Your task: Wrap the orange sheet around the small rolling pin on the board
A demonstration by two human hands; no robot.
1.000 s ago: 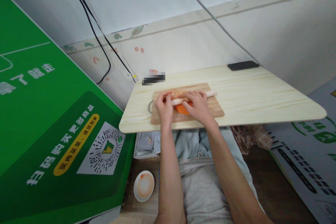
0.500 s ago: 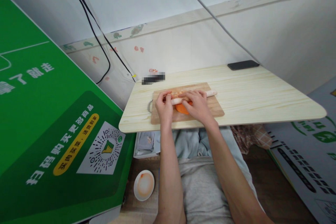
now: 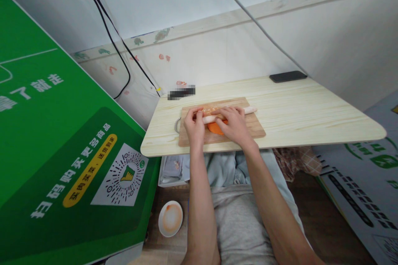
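Note:
A pale rolling pin lies slantwise over a wooden cutting board, its right end pointing up and away. My left hand curls around the pin's left end, thumb against the near side. Farther along, my right hand rests over the pin with fingers bent across it and thumb pointing left. A flat orange piece of dough shows on the near side of the pin, partly covered by my right hand. Orange also shows beyond the pin, between the hands.
The board sits on a light wood-grain table. A black phone lies at the back right, and a pixelated dark object at the back left. Below stands a stained white bowl. A green panel closes the left side.

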